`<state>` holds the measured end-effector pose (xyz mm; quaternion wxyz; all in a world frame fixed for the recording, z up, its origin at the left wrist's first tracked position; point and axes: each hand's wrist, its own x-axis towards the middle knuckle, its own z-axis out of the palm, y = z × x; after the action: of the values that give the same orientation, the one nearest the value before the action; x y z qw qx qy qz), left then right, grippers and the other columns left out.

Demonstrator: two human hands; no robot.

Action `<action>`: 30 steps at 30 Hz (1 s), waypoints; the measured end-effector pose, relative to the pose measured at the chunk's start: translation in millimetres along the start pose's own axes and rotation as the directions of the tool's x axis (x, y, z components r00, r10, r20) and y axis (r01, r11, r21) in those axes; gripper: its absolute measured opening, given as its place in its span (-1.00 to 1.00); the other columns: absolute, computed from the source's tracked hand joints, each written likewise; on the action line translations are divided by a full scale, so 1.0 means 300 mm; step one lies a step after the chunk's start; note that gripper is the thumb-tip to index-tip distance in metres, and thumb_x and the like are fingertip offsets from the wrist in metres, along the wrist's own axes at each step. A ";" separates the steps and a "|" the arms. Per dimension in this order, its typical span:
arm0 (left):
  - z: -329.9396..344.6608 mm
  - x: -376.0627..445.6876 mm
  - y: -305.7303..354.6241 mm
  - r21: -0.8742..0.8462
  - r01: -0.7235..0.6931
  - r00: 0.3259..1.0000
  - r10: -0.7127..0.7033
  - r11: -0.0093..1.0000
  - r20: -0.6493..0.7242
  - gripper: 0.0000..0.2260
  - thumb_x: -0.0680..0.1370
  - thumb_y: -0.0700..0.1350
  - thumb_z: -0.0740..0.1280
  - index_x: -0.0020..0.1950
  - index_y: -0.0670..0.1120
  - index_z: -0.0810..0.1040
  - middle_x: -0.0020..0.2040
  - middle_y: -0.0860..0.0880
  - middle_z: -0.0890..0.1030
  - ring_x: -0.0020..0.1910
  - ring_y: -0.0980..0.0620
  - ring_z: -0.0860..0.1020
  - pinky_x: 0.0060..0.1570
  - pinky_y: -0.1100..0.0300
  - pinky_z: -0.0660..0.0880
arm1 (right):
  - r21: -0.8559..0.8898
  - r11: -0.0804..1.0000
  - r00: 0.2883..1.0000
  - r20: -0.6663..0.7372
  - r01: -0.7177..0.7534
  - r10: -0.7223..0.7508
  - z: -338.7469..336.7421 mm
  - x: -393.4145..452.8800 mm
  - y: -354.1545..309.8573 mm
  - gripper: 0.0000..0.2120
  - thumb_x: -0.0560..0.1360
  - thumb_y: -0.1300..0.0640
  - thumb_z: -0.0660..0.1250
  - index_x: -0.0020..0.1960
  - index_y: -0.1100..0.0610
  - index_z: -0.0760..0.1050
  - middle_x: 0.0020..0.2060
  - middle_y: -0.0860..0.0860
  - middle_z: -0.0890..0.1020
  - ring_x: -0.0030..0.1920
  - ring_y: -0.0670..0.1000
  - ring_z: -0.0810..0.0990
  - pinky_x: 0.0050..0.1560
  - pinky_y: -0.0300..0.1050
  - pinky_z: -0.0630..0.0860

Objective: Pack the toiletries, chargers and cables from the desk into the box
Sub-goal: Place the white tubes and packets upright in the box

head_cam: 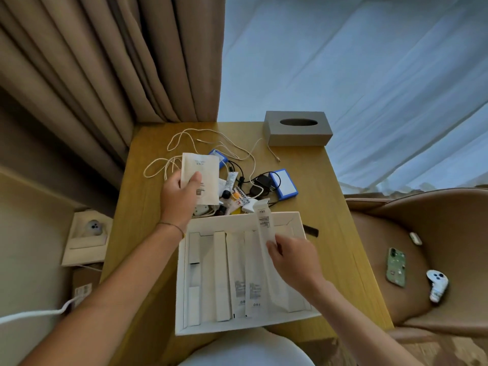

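A shallow white box [182, 281] lies open on the wooden desk [330, 207], with several long white sachets lying side by side in it. My left hand [179, 196] holds a wide cream paper pouch [202, 170] above the pile behind the box. My right hand [293, 257] grips a long narrow white sachet [264, 220] that slants over the box's far right part. Behind the box lie small tubes and bottles [232, 186], a black charger [261, 183], a blue-edged pack [284, 183] and tangled white cables [200, 140].
A grey tissue box [297, 128] stands at the desk's far right corner. Brown curtains hang at the left. A tan chair [422, 260] on the right holds a phone [396, 266] and a white controller [437, 285]. A low shelf with another controller sits at the left.
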<state>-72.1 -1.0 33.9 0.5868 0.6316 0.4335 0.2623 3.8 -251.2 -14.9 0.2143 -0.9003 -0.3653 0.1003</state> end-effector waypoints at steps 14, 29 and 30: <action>-0.046 -0.233 -0.054 -0.058 0.052 0.978 -0.039 0.997 0.205 -0.86 0.60 -0.16 0.37 0.00 0.10 0.59 -0.06 0.11 0.68 -0.11 0.17 0.68 -0.24 0.33 0.59 | -0.387 0.912 0.893 0.350 -0.138 0.283 0.096 0.013 0.017 -0.73 0.56 0.08 0.22 -0.32 0.05 0.34 -0.36 -0.03 0.50 -0.38 -0.05 0.49 -0.41 -0.14 0.46; -0.054 -0.285 -0.163 0.248 0.029 0.930 -0.117 0.968 0.348 -0.68 0.50 -0.23 0.46 0.17 0.05 0.50 0.00 0.08 0.65 -0.03 0.13 0.64 -0.16 0.16 0.64 | -0.655 0.755 0.886 0.352 0.003 0.303 0.221 0.091 -0.027 -0.87 0.48 0.18 0.38 0.01 0.04 0.61 -0.18 -0.04 0.65 -0.14 0.02 0.66 -0.29 -0.14 0.39; -0.056 -0.284 -0.170 0.275 0.027 0.928 -0.126 0.961 0.350 -0.67 0.49 -0.23 0.47 0.17 0.05 0.49 0.00 0.07 0.65 -0.03 0.10 0.65 -0.14 0.11 0.66 | -0.652 0.757 0.882 0.376 0.033 0.285 0.233 0.090 -0.027 -0.87 0.49 0.19 0.37 0.01 0.04 0.61 -0.16 -0.04 0.64 -0.12 0.03 0.66 -0.28 -0.13 0.39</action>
<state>-139.8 -68.5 2.5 0.5769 0.7245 0.3729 0.0568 -5.3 -205.4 -73.8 -0.2048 -0.8925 -0.3535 0.1909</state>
